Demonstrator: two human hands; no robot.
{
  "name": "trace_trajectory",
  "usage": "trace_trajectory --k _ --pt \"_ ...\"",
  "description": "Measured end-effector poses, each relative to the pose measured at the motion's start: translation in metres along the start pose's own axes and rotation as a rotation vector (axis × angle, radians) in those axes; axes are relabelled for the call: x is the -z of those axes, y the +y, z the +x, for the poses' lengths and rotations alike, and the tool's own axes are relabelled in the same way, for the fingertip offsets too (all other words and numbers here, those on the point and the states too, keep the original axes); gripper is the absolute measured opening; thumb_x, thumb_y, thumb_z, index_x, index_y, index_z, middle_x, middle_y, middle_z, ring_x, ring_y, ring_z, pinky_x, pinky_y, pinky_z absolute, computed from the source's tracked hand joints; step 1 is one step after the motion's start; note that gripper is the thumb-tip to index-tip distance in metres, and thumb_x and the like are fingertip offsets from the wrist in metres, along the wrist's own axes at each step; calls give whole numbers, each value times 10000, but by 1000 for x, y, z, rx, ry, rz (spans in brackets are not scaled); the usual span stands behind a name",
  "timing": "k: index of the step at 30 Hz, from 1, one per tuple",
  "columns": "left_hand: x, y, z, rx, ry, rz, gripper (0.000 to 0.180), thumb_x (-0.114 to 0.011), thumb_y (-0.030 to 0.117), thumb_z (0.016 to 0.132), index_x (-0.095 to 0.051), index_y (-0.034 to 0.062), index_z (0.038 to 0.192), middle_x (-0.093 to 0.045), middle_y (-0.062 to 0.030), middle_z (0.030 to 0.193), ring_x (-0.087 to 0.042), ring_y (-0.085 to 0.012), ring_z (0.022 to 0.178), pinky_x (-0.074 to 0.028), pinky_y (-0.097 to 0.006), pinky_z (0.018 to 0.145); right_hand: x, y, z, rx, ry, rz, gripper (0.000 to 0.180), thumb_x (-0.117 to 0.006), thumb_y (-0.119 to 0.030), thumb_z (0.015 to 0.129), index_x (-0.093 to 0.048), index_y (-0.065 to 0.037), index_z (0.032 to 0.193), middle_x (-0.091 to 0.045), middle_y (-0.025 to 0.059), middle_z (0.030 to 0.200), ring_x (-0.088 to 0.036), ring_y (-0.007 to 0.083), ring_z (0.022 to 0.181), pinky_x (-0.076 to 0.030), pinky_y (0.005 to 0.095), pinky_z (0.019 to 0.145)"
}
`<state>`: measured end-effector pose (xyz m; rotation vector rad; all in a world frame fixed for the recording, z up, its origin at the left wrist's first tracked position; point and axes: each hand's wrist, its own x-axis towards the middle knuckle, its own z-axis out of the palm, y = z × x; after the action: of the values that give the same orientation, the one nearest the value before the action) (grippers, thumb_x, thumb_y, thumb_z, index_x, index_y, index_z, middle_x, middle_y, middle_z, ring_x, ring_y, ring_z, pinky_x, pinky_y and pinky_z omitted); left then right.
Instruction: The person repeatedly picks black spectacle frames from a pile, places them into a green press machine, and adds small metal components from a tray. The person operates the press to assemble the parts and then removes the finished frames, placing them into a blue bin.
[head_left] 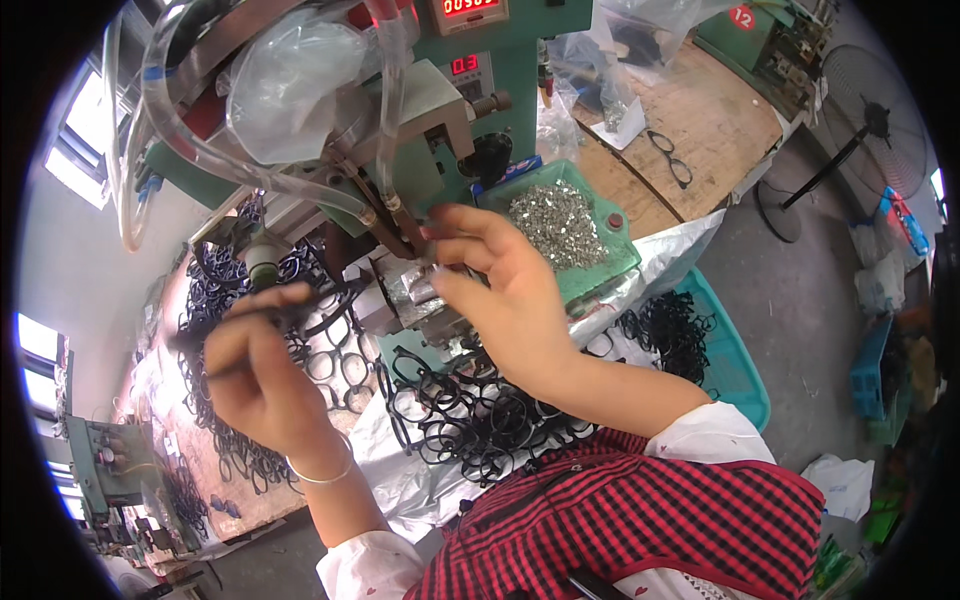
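Two small red-digit screens (470, 8) (464, 65) on the green machine, one above the other. Clear plastic bags (295, 85) (600, 60) beside them. Round red label (741, 16) top right.

White sleeves (705, 432), red-and-black checked apron (640, 520) (thin silver bangle (322, 472) on left wrist).

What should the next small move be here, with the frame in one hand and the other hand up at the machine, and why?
Probably bring the black glasses frame across to the machine's metal fixture. The left hand pinches the frame just short of it, while the right hand has its fingertips at the fixture, beside the green tray of small metal parts, seemingly placing one.
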<state>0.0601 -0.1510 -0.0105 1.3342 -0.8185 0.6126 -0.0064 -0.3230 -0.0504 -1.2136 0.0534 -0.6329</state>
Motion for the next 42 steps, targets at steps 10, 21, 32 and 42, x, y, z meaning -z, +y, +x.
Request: trace_trajectory --k 10,21,32,42 --pt "-21 -14 -39 -436 -686 375 251 -802 95 709 -750 124 953 -729 -50 1028 -596 -259 797 -549 -484 881 151 49 34 228 211 -1080 232 -696 -154 805 -716 -70 1020 -681 157 1109 -617 352 1062 -465 436 944" --pt "-7 6 -75 -208 -535 447 415 -696 -59 746 -709 107 1126 -690 -98 1206 -640 -297 1047 -484 -449 1010 165 79 32 551 161 -1374 118 -691 -168 802 -723 -83 879 -682 126 1088 -621 347 1021 -497 448 859" --pt "64 -43 -203 77 -485 800 127 -730 103 772 -743 74 894 -564 -168 1369 -532 -394 1107 -429 -460 986 156 81 30 592 252 -1208 147 -625 -207 868 -719 -96 888 -710 117 871 -646 363 853 -500 473 735" --pt "51 75 -168 -20 -620 1131 103 -645 106 844 -666 6 847 -652 -178 1169 -575 -370 1091 -451 -468 962 165 78 32 550 181 -1208 172 -628 -143 814 -741 -74 923 -721 147 901 -659 375 864 -515 465 778"
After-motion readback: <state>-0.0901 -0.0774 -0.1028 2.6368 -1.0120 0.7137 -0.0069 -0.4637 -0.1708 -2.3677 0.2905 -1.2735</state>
